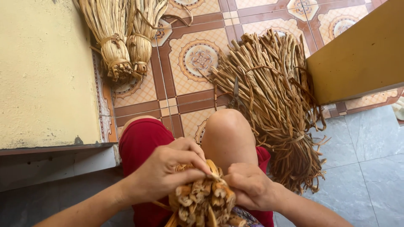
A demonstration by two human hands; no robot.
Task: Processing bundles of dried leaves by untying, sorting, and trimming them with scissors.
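Note:
A thick bundle of dried brown plant strips (204, 197) stands end-up in my lap, its cut ends facing the camera. My left hand (168, 170) wraps over the top left of the bundle, fingers pinching strips at its rim. My right hand (248, 185) grips the bundle's right side, thumb pressed against it. Both hands rest just below my bare knee (227, 126), and red shorts (141, 143) show underneath.
A large loose pile of brown strips (273, 101) lies on the patterned tile floor (198, 59) to the right of my knee. Two tied pale straw bundles (122, 38) lean at the top left beside a yellow wall (42, 71). A yellow board (357, 59) stands at right.

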